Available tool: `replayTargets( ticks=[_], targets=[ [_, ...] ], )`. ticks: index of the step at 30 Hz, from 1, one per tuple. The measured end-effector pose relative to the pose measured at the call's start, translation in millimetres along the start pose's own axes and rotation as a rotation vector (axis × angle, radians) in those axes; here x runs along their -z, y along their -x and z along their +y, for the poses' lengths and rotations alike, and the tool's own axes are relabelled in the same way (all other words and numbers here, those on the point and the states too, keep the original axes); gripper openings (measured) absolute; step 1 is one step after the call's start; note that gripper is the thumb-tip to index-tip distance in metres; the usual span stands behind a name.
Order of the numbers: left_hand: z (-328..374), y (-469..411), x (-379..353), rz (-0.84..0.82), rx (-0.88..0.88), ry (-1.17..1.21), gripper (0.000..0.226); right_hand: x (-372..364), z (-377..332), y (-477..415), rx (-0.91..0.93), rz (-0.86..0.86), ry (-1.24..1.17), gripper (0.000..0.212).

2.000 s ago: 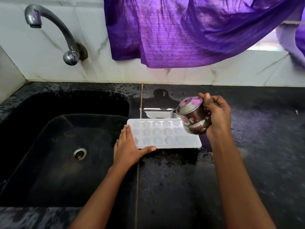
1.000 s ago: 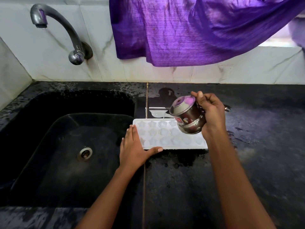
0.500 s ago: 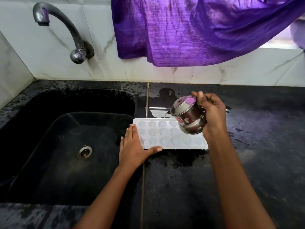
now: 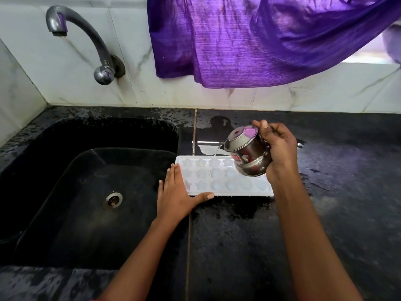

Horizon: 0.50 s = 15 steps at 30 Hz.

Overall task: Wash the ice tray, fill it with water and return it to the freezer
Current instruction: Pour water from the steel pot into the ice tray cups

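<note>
Lying on the wet bench (image 4: 325, 213) just beside the sink (image 4: 54, 170) edge, the ice tray (image 4: 217, 181) takes water from a tilted steel pot (image 4: 247, 155) grasped by the right hand (image 4: 280, 146); the left hand (image 4: 175, 192) lies flat, released, against the tray's near-left corner. Bare bench spreads rightward.

Matt, milky white plastic for the ice tray (image 4: 201, 185), mirror-polished metal for the pot (image 4: 247, 157). Black speckled stone on the counter (image 4: 325, 213), wet and glossy; duller grey metal on the tap (image 4: 103, 72). Finely ribbed purple cloth (image 4: 238, 40) with soft sheen.
</note>
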<state>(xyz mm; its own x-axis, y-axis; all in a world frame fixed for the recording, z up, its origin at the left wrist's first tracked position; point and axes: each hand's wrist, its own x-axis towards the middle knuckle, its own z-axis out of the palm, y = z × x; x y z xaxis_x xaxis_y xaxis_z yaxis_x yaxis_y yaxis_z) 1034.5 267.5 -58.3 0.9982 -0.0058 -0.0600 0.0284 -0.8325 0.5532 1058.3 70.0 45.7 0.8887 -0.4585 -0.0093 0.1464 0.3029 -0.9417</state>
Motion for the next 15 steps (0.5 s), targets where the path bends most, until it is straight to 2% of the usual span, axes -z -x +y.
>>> replayTargets(
  ticks=[15],
  targets=[
    [0.6,1.4,1.3,-0.013,0.018,-0.006,0.127,-2.0,4.4,0.0,-0.05,0.021,-0.089,0.019]
  ],
)
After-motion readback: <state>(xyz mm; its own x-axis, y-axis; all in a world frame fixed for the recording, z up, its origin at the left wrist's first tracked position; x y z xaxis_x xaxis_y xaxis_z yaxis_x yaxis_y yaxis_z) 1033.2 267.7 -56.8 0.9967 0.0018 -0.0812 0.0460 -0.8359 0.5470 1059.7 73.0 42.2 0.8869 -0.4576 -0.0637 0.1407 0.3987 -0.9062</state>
